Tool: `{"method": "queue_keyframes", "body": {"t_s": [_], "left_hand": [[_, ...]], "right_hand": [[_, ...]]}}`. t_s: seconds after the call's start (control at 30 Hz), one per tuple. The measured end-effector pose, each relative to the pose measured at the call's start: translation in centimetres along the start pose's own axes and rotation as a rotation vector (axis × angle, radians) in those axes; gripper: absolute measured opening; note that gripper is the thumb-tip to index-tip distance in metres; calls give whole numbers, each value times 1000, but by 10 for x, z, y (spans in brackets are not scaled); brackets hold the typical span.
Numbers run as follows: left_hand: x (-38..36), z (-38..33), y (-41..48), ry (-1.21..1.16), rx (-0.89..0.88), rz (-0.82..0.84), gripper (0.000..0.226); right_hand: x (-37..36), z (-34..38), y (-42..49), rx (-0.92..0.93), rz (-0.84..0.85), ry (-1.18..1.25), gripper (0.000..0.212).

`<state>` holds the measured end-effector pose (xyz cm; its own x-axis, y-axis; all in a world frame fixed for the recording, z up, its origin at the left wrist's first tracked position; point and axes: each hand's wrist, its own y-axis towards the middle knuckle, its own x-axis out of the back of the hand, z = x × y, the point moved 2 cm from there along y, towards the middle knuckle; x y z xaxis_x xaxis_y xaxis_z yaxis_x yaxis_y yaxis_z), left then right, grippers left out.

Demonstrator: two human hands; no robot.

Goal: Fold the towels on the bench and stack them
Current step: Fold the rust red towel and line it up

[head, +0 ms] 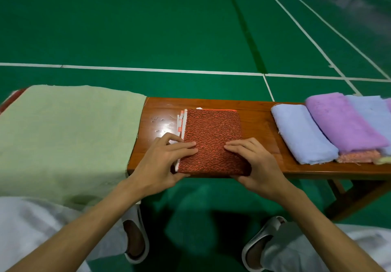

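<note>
1. Green court floor surrounds our long brown wooden bench.
2. Our folded red-orange nubby towel lies mid-bench, at the near edge.
3. Our left hand and right hand pinch its near corners, fingers on top.
4. We see a folded blue towel and purple towel lying rightward.

Loose white trousers; pale grey open-toe slide sandals; forearms bare.

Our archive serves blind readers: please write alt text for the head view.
The left hand and right hand hold the near edge of a folded red-orange towel on a wooden bench. A pale green towel drapes the bench's left end; a folded blue towel and purple towel lie at right.
</note>
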<state>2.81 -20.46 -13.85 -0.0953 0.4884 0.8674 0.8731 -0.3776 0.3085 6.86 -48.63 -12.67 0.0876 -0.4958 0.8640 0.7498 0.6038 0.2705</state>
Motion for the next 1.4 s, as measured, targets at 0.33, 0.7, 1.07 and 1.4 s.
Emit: {"method": "queue_keyframes", "body": {"t_s": [0.33,0.7,1.07,1.4], "left_hand": [[11,5,20,-351,218,-74,34],[2,2,60,-559,575,-196,23],[-1,5,77,-416,906,-258,50],[25,-4,66,25,524,-413,39]], "right_hand": [[17,-17,21,-173,-54,459,21],[6,-31,49,-457,-163,548,26],[-1,-36,72,-771,-230,414,56],[3,-12,67,-680,-355,66,51]]}}
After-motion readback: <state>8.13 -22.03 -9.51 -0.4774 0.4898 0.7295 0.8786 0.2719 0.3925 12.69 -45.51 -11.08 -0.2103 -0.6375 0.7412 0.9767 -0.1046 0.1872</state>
